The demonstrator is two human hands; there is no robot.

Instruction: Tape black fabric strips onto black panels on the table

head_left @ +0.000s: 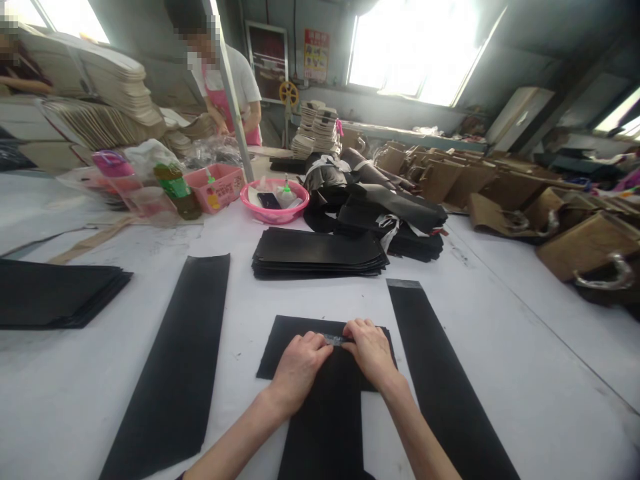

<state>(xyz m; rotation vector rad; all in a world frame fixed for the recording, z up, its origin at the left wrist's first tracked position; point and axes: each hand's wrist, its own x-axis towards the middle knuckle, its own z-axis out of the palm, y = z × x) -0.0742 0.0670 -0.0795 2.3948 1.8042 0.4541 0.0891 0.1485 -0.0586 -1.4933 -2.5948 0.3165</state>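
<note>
Left fingers: those of the left hand (pixel 299 365) were bent down, tips (pixel 320 341) on the near end of a short grey strip (pixel 336 339); I could not tell whether they pinched it or only pressed on it.
Right fingers: those of the right hand (pixel 371 350) were curled the same way, tips (pixel 350 332) on the other end of the grey strip, nearly meeting the left ones; pinch or press could not be told here either.
Grey strip: it lay along the far edge of a narrow black sheet (pixel 325 427) that ran from the hands back toward the person.
Wide black sheet (pixel 280 350): it lay crosswise under the hands, with the narrow sheet across its middle.
Long black strips: one (pixel 180 373) lay to the left and one (pixel 440 387) to the right, both flat and apart from the sheets in the middle.
Stacks: a pile of black sheets (pixel 320 252) sat just beyond the hands, another (pixel 55 293) at the far left.
Farther back: a pink basin (pixel 274 201), a pink basket (pixel 220 187), a green bottle (pixel 175 183) and a heap of black bags (pixel 380 207).
Right side: brown bags (pixel 550 213) lay in rows.
Surface (pixel 500 320): white, scuffed, carrying all of it.
Co-worker (pixel 225 87): a person in a pink apron stood at the far end.
</note>
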